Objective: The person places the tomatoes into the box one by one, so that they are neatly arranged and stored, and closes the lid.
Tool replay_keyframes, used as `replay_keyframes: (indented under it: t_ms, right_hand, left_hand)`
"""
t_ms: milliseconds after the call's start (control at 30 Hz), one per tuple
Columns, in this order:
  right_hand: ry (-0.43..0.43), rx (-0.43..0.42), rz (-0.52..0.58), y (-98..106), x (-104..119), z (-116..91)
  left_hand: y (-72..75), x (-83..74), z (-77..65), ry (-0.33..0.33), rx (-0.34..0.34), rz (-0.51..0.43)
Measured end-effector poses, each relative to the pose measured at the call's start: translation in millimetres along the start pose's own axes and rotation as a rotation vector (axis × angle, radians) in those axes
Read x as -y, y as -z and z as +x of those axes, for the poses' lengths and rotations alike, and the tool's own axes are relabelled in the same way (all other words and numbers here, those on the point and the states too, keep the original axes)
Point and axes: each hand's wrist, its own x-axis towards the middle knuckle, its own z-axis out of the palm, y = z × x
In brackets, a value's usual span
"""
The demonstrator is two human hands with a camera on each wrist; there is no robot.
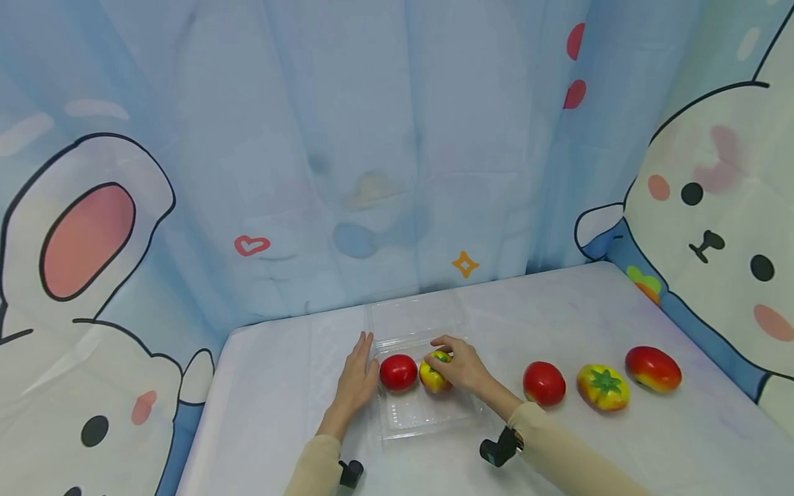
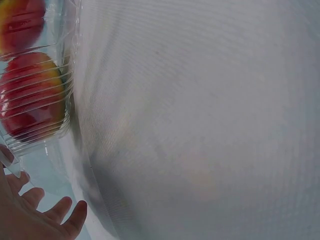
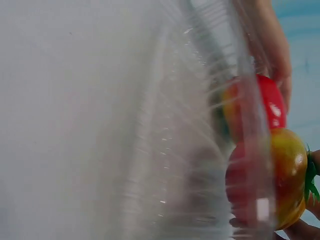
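Note:
A clear plastic box [image 1: 415, 417] with a ribbed wall lies on the white cloth, its lid folded back behind it. Inside, toward the left, is a red tomato [image 1: 398, 373]. Beside it sits a yellow-and-red tomato [image 1: 433, 381] with a green leafy top. My right hand [image 1: 466, 370] holds this second tomato from above, fingers around its green top; the right wrist view shows it low against the clear wall. My left hand [image 1: 358, 383] is at the box's left edge with its fingers extended, and in the left wrist view its fingers are spread beside the box corner.
On the cloth to the right of the box lie a red tomato [image 1: 544, 384], a yellow tomato [image 1: 603, 388] with a green star-shaped top, and a longer red-and-yellow fruit [image 1: 653, 369]. A blue curtain [image 1: 372, 138] with cartoon prints hangs behind the table.

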Motion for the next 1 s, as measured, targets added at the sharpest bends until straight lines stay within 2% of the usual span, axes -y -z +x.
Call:
replay_keyframes:
  t_ms: [233,500,767,1000]
  right_hand:
    - [-0.053,-0.020,0.012,-11,-6,1]
    - [-0.088,-0.018,-0.010,-8,-5,4]
    - [-0.081,-0.037,0.006,23,7,4]
    - [0.025,-0.052,0.058,72,11,-2]
  left_hand:
    - [-0.7,-1.4,0.6,-0.001,-0.001,0.003]
    - [2.0,-2.9,-1.0,0.000,-0.003,0.004]
    - [3.3,-5.7,-2.5,0.014,0.005,0.003]
    - [3.4,-7.4,-3.2,0.014,0.011,0.001]
